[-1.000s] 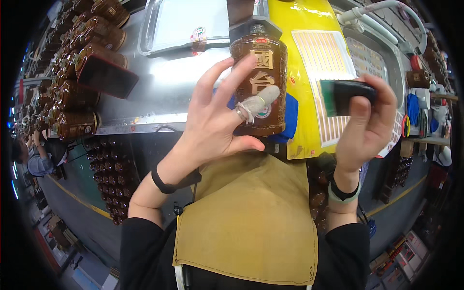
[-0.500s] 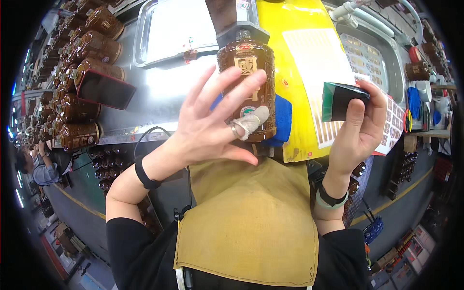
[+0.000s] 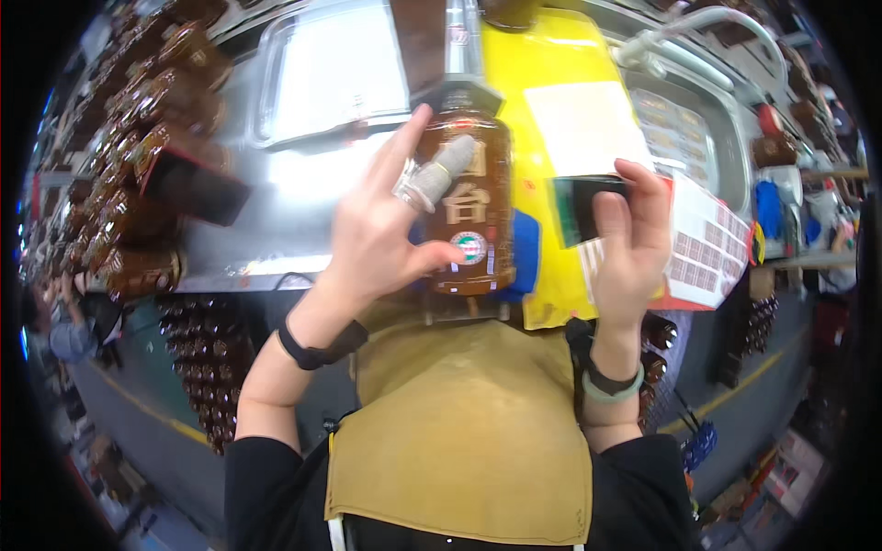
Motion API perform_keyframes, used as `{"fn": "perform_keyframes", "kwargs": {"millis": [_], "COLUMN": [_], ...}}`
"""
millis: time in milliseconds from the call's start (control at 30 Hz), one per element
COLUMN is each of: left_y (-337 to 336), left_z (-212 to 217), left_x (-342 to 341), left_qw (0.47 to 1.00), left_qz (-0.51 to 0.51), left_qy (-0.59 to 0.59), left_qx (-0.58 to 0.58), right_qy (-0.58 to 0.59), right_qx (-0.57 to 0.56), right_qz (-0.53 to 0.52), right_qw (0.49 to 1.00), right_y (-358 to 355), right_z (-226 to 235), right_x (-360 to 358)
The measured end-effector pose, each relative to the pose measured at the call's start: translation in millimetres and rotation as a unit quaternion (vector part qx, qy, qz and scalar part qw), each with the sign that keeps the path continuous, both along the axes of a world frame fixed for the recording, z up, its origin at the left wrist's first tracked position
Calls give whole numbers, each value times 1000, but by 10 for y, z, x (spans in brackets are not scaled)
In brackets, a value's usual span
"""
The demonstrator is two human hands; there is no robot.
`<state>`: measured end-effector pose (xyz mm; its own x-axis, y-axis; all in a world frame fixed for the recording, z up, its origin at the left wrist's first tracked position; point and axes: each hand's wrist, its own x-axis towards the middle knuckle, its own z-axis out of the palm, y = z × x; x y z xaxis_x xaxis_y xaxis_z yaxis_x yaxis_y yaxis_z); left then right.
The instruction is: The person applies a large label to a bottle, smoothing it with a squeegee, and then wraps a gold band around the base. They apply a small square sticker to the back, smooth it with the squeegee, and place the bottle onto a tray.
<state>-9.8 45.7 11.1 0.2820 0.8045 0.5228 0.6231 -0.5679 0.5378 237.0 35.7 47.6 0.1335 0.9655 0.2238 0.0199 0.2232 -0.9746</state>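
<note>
Steel bench carries rows of brown bottles left of the yellow sheet. Left hand props a brown bottle on thumb and palm, fingers spread: slip risk. Right hand pinches a dark pad. Bottle now sits lower and nearer than half a second ago.

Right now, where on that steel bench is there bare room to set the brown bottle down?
Bare steel lies left of the left hand, between the metal tray and the bench's front edge. The left rim is crowded with jars, and the yellow sheet covers the right.
</note>
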Motion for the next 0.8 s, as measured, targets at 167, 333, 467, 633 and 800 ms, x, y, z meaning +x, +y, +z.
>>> {"fn": "perform_keyframes", "kwargs": {"millis": [167, 333, 467, 633, 800], "left_y": [94, -229, -492, -591, -482], "left_z": [10, -45, -45, 8, 152], "left_x": [-113, -26, -7, -2, 200], "left_qw": [1000, 995, 996, 998, 994], "left_qz": [4, 24, 4, -21, 58], "left_qy": [13, -76, 85, 59, -80], "left_qx": [-8, -64, -23, -11, -39], "right_qy": [-95, -124, -145, -274, -365], "right_qx": [-21, -79, -150, -77, -74], "right_qz": [120, 99, 95, 71, 19], "right_qw": [988, 984, 973, 956, 928], "right_y": [-57, -218, -272, -138, -14], "right_z": [-39, -74, -166, -209, -372], "right_x": [-78, 57, 207, 581, 1245]}}
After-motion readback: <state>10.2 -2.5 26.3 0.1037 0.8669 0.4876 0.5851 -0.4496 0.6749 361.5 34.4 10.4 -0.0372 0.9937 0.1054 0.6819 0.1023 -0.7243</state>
